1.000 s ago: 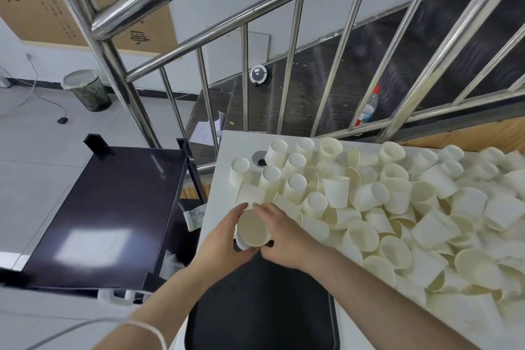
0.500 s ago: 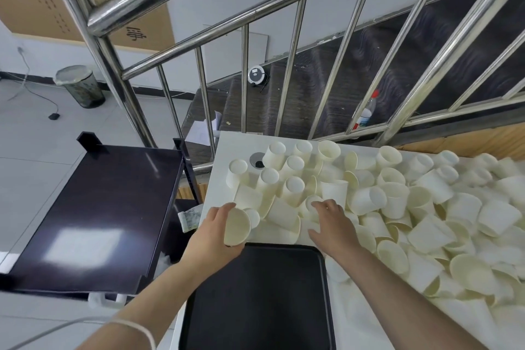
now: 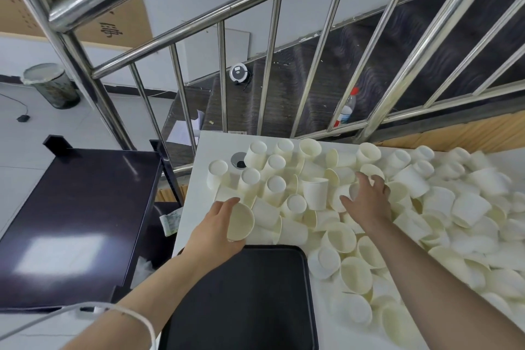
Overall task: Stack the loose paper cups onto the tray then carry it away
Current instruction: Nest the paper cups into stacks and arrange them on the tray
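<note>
Left hand [image 3: 216,231] grips cup [image 3: 241,224]; right hand [image 3: 366,202] maybe touching cups [image 3: 454,221]; railing [image 3: 309,94] behind.

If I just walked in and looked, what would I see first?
Probably the huge heap of white paper cups spread over the white table, most tipped on their sides. Next, the left hand holding a cup just past the far edge of the black tray, while the right hand reaches into the heap. Behind it all runs a shiny steel stair railing.
</note>
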